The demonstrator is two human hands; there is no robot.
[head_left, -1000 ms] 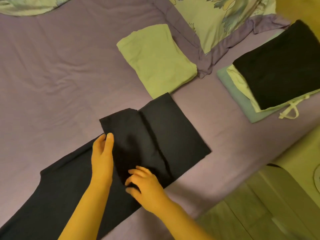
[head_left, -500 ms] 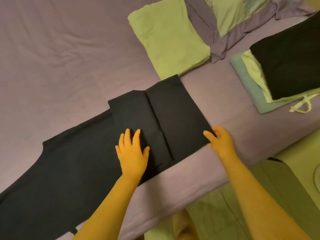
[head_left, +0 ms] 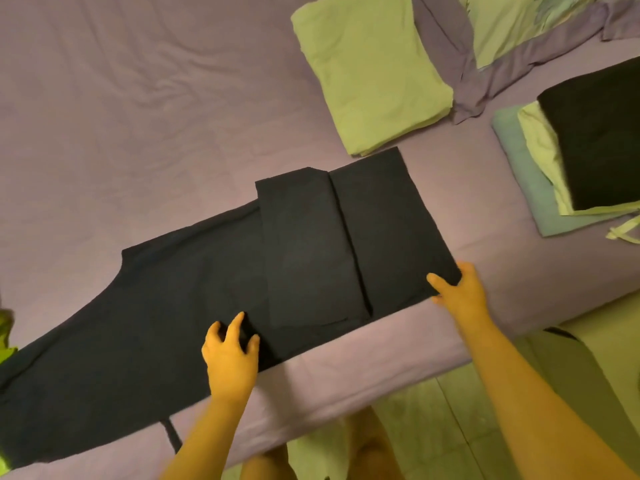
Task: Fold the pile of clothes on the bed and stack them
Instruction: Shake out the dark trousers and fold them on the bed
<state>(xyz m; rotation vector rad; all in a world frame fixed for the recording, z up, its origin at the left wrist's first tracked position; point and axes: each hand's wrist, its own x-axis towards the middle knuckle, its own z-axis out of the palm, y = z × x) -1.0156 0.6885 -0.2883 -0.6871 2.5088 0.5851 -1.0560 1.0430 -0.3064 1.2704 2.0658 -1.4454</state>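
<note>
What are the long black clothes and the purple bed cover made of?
The black garment looks like thin woven cloth, matte: it lies flat and folds with sharp creases. The purple sheet seems soft, smooth fabric, perhaps cotton, with fine wrinkles. The exact fibre can't be told.

No legible text, labels, brand marks, numbers or signs on any surface in the head view. The dark garment (head_left: 311, 258), the folded green item (head_left: 370, 74) and the stacked clothes (head_left: 568, 161) all present plain fabric, with 0 readable characters. The patterned bedding (head_left: 512, 22) carries a printed design only, no lettering.
</note>
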